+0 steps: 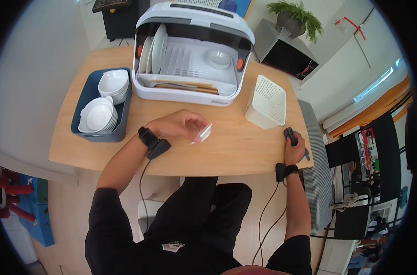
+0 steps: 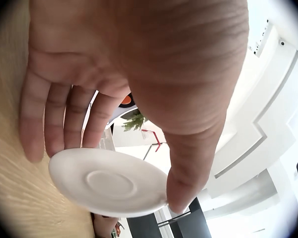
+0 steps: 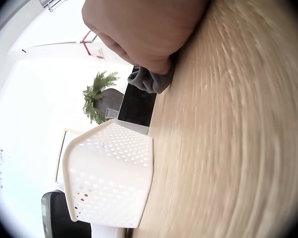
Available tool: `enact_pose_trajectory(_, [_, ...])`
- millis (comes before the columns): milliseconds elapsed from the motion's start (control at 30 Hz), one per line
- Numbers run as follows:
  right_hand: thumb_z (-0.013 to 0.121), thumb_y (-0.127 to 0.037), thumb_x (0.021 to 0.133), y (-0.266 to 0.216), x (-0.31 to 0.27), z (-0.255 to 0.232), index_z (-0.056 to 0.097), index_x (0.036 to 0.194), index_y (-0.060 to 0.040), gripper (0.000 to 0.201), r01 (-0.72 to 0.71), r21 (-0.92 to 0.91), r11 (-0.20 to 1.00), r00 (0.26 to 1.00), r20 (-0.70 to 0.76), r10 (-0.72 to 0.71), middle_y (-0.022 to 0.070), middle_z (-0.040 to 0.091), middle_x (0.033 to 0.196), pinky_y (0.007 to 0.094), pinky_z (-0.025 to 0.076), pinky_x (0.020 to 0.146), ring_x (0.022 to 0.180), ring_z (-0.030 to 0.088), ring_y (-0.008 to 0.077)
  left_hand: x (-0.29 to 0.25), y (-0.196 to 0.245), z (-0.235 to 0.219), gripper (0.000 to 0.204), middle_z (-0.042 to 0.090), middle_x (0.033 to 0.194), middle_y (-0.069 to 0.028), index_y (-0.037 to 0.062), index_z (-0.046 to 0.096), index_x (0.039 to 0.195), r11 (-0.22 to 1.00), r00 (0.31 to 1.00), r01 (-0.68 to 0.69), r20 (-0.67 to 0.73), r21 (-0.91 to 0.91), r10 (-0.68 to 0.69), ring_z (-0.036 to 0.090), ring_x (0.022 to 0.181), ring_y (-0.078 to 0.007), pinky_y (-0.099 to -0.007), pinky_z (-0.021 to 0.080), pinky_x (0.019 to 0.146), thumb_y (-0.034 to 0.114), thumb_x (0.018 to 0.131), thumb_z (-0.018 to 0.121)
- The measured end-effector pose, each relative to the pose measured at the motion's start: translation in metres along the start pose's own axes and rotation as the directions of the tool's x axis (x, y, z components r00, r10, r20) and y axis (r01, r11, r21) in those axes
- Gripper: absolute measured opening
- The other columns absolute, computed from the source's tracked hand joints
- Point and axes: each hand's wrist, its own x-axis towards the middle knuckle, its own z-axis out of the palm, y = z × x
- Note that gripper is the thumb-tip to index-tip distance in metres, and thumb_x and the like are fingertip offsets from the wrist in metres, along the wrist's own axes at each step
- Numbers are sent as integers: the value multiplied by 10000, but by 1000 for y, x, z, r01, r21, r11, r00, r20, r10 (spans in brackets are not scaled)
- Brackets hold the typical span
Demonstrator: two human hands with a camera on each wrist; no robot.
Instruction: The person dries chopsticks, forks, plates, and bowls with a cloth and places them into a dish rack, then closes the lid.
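Note:
My left hand [image 1: 177, 124] holds a small white saucer [image 2: 109, 182] over the front middle of the table, tilted on its edge. In the left wrist view the thumb meets one side of its rim and the fingers meet the other. At the table's right edge my right hand [image 1: 294, 150] grips a bunched dark grey cloth [image 3: 150, 81], part of which sticks out past the fingers. The cloth lies against the tabletop, and most of it is hidden under the hand.
A white dish cabinet [image 1: 190, 97] with raised lid holds plates [image 1: 159, 48], a small bowl [image 1: 218, 58] and chopsticks [image 1: 185, 86]. Left of it, a blue bin [image 1: 80, 110] contains stacked white bowls [image 1: 98, 114]. A perforated white basket [image 1: 266, 103] stands near the right hand.

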Motion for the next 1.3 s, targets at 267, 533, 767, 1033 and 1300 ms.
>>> enact_pose_trajectory(267, [765, -78, 821, -6, 12, -13, 711, 1124, -20, 313, -39, 22, 999, 988, 149, 36, 144, 712, 1036, 378, 524, 865, 943, 678, 291, 4, -24, -4, 497, 664, 1191, -36, 27, 574, 1339, 956, 993, -90, -93, -279, 66, 635, 1046, -127, -296, 539, 849, 244, 922, 735])
enact_pose_trajectory(533, [760, 3, 809, -133, -31, -79, 714, 1105, -2, 299, -56, 370, 927, 961, 273, -52, 129, 713, 1080, 336, 525, 884, 978, 677, 242, 6, -20, 7, 550, 628, 1286, -83, 25, 545, 1381, 969, 994, -90, -81, -229, 73, 640, 1114, -164, -330, 547, 923, 224, 913, 755])
enact_pose_trajectory(767, [744, 63, 795, -268, -22, -76, 736, 1111, -42, 333, 229, 619, 752, 841, 264, -473, 102, 668, 997, 296, 538, 749, 883, 660, 220, 11, -29, 10, 653, 657, 1275, -107, 9, 529, 1416, 970, 989, -145, -23, -197, 143, 646, 1116, -169, -322, 546, 923, 254, 873, 797])
enact_pose_trajectory(1033, [715, 35, 816, -286, -6, -44, 754, 1124, -80, 331, 332, 552, 765, 811, 248, -530, 95, 635, 929, 304, 508, 589, 682, 619, 216, 2, -18, 5, 627, 698, 1215, -121, -9, 605, 1347, 950, 972, -235, -17, -207, 236, 667, 1076, -160, -309, 503, 985, 206, 806, 840])
enact_pose_trajectory(1300, [675, 43, 822, -276, -14, -38, 756, 1049, -61, 263, 432, 442, 786, 775, 264, -575, 115, 631, 917, 384, 503, 631, 747, 634, 289, 5, -20, 14, 613, 689, 1238, -104, 0, 587, 1358, 936, 972, -232, -107, -264, 211, 657, 1113, -155, -312, 495, 1012, 150, 816, 831])
